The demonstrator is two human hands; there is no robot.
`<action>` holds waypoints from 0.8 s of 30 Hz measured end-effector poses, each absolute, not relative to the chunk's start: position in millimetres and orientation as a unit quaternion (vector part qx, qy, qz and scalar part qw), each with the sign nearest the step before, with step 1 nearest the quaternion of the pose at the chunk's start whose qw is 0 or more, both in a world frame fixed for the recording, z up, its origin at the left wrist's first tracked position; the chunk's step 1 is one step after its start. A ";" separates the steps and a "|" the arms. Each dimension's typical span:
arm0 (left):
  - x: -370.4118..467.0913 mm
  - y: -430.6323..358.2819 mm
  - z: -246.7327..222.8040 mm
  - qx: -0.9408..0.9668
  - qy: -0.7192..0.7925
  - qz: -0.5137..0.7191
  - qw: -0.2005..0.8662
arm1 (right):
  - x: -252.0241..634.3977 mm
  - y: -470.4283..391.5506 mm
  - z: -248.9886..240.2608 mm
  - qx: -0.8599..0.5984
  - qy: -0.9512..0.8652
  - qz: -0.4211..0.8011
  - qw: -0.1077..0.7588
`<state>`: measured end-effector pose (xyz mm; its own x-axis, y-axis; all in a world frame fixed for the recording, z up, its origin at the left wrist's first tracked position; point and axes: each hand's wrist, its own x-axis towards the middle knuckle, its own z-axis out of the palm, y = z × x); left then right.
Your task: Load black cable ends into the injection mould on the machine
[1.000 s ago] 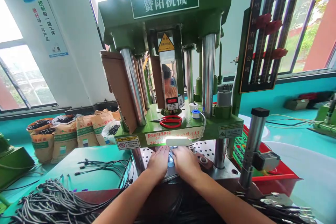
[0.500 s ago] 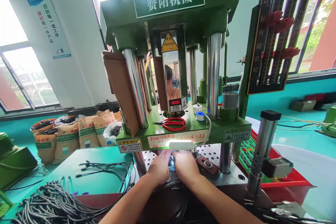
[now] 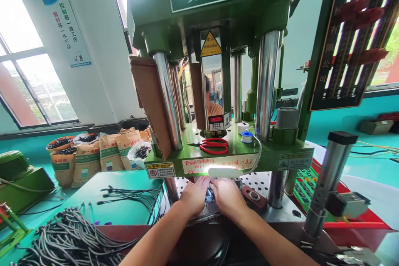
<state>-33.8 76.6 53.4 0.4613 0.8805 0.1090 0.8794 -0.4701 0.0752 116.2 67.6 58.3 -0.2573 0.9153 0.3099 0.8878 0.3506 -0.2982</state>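
My left hand (image 3: 193,196) and my right hand (image 3: 228,198) are close together beneath the front beam of a green press (image 3: 280,153), over a metal mold (image 3: 210,208). Curled fingers on both hands meet around a small dark piece, too covered to name. A bright lamp bar (image 3: 225,172) sits just above the knuckles. To the right of my right hand is a brown box with a round button (image 3: 254,195). Red-handled scissors (image 3: 215,146) lie on the press ledge above.
A heap of black cables (image 3: 75,237) covers the left table's front, with several cables (image 3: 131,193) laid out behind it. Steel columns (image 3: 276,191) flank the work area. A solder spool (image 3: 246,136) rests on the ledge. A metal post (image 3: 330,183) stands at right, near a red tray (image 3: 358,232).
The view has shifted slightly, so the press appears further right. Both hands stay together at the mold, with slightly more of the dark piece showing between them.
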 end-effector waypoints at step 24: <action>-10.0 74.5 49.5 0.862 0.495 0.097 -0.039 | 124.9 83.6 41.9 -0.627 -0.749 0.003 0.213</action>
<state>-10.0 74.5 49.5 0.4907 0.8467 0.2059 0.8618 -0.5065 0.0289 124.9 83.6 41.9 -0.1233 0.9409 0.3155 0.9387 0.2137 -0.2705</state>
